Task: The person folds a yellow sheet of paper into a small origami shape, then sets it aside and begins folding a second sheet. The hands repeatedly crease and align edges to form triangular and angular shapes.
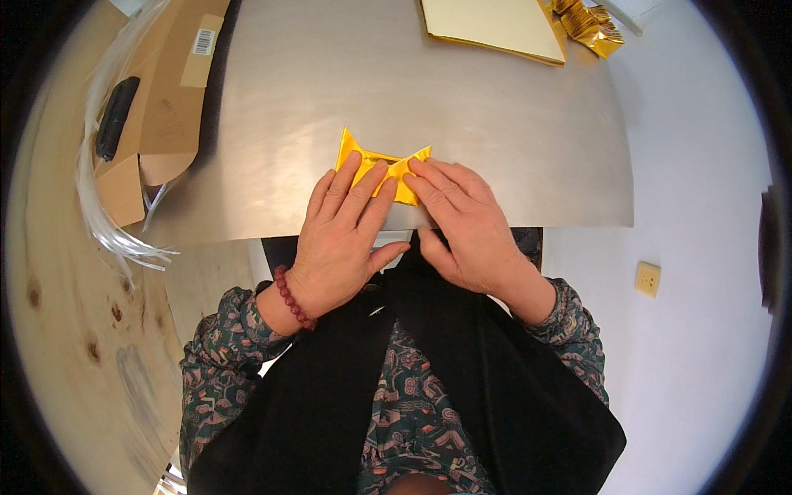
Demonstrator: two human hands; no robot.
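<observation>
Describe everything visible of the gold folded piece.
The gold folded piece looks like shiny, creased foil or foil-faced paper. Pointed corners stand out at its far left and far right, with a dip between. It lies near the metal-looking table's person-side edge. Fingers of the left hand and right hand rest on it, hiding parts.

From the gold foil piece (404, 172), a hand could pass over the table (330, 74) at twelve o'clock; at one, the stack of pale sheets (495, 25) stands in the way, the gold foil bundle (592, 33) at two; the cardboard box (169, 115) blocks ten; the left hand (340, 227) closes off seven, the right hand (469, 221) four.
</observation>
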